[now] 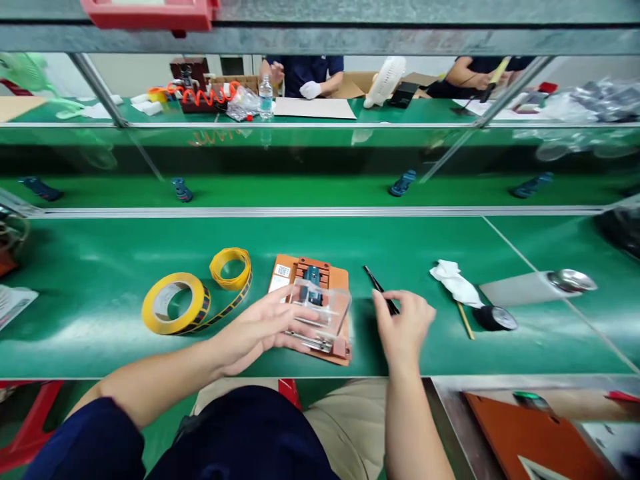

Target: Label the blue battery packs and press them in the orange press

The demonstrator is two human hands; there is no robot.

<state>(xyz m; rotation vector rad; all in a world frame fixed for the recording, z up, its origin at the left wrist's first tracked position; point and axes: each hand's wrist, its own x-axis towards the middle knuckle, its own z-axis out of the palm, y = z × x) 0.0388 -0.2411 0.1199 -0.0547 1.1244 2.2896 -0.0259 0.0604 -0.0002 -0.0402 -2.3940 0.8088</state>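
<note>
My left hand [267, 327] holds the side of a clear plastic cover [330, 310], which stands tilted over an orange-brown fixture [340, 277]. Its fingers show through the clear plastic. A dark blue part [313, 277] sits in the fixture, partly seen through the cover. To the right of the fixture, my right hand [406, 323] pinches a pair of black tweezers [374, 279] between thumb and fingers, the slim tips pointing away from me. The hand hides part of the tweezers.
Left of the fixture lies a yellow tape roll [150, 313] with dark labels, its strip running to a yellow coil [230, 260]. To the right are a white cloth [455, 283], a steel bottle [520, 288] and a black round object [495, 319]. Dark blue parts [403, 183] lie on the green belt [280, 190].
</note>
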